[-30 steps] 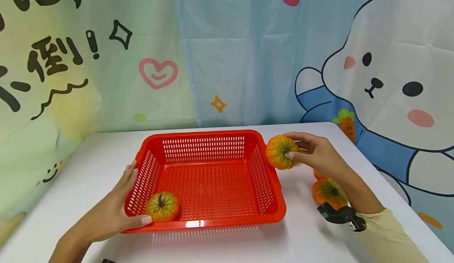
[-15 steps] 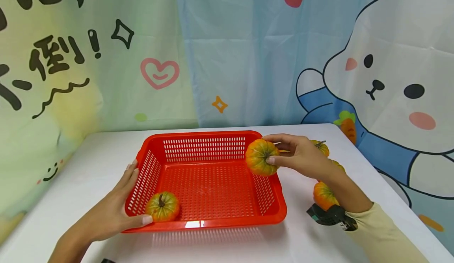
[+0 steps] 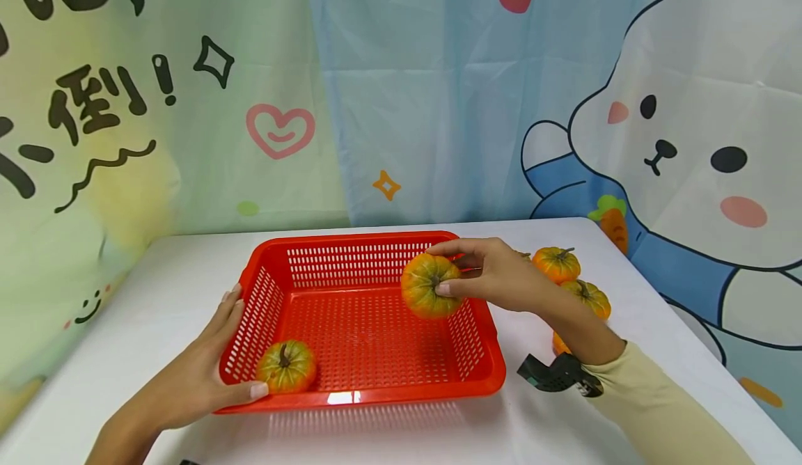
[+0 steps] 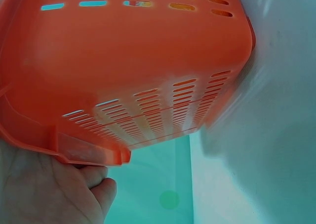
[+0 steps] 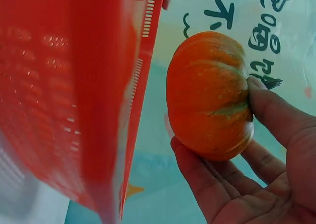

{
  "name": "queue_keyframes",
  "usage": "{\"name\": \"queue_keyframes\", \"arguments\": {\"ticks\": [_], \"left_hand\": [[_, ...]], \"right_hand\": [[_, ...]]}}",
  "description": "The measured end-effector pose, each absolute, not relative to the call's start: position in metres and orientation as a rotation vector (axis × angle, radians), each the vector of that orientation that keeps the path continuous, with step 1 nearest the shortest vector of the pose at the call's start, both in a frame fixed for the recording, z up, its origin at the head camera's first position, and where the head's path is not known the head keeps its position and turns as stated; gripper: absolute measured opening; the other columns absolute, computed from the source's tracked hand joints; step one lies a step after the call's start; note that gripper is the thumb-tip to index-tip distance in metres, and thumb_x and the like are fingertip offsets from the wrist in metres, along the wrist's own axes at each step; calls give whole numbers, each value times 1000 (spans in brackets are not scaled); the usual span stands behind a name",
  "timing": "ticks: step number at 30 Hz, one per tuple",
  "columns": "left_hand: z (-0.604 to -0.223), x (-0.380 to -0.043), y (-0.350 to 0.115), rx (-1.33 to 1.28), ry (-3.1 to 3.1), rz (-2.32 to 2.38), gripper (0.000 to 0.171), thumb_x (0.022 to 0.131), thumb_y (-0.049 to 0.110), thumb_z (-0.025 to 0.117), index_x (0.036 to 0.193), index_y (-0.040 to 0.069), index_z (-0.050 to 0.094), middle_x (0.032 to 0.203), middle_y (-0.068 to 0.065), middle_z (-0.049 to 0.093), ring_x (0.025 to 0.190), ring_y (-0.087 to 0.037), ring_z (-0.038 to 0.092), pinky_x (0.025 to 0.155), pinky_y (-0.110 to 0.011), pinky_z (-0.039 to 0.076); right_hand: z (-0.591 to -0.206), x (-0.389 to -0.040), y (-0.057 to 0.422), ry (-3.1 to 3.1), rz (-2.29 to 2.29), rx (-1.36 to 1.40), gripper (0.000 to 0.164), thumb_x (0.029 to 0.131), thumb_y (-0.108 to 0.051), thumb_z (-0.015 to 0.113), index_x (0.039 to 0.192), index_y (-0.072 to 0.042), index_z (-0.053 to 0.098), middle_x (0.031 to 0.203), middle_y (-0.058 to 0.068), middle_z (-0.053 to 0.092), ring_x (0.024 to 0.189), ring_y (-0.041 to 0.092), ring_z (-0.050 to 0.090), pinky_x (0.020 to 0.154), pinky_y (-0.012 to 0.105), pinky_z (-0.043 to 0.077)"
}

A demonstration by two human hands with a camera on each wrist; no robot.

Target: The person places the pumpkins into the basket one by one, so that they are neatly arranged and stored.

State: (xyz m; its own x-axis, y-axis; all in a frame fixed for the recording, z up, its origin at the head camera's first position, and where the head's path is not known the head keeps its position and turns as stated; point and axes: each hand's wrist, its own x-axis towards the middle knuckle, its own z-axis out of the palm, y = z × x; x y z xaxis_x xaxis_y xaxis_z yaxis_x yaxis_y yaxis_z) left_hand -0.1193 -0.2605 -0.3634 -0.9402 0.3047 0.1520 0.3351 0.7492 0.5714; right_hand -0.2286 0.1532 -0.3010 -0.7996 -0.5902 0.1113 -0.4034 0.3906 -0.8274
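Observation:
In the head view my right hand [image 3: 495, 273] pinches a small orange-and-yellow pumpkin [image 3: 429, 285] between thumb and fingers, above the right part of a red plastic basket [image 3: 376, 399]. The right wrist view shows the thumb by the stem of this pumpkin [image 5: 210, 95] and the fingers under its far side, with the basket wall [image 5: 98, 110] to the left. My left hand [image 3: 194, 374] holds the basket's front left corner, thumb over the rim and fingers along the outer left side. Another pumpkin [image 3: 286, 366] sits inside at that corner.
Several pumpkins stand on the white table [image 3: 526, 423] right of the basket, among them an orange one [image 3: 556, 264] and a yellowish one [image 3: 587, 299]; my right forearm partly covers this group. A printed curtain [image 3: 401, 103] hangs behind the table.
My right hand has carried the pumpkin leftward, from beside the basket's right rim to over its inside. The left hand and the basket have stayed in place.

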Motion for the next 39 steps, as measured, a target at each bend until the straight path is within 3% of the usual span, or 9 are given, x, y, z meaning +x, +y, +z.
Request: {"name": "queue_keyframes", "arguments": {"ticks": [13, 26, 39], "left_hand": [[-362, -120, -259, -533, -2890, -949, 117, 74, 43, 81, 155, 4, 7, 162, -7, -4, 147, -32, 0, 97, -70, 28], [-364, -119, -262, -524, -2900, -961, 114, 75, 41, 80, 155, 2, 9, 162, -7, -5, 147, -34, 0, 95, -72, 28], [-365, -120, -261, -545, -2886, -971, 114, 76, 39, 80, 155, 2, 8, 162, -8, -5, 147, -32, -2, 97, -71, 25]], "right_hand": [[-288, -238, 117, 2272, -1427, -1034, 47, 84, -6, 75, 129, -4, 62, 113, 9, 66, 96, 22, 67, 76, 38, 55], [-283, -242, 74, 2185, -1359, -1153, 47, 86, -14, 76, 131, -12, 62, 112, 1, 67, 97, 17, 66, 75, 35, 55], [-305, -249, 38, 2188, -1046, -1242, 50, 85, -17, 77, 132, -9, 62, 111, -5, 66, 93, 9, 63, 79, 25, 52]]}}
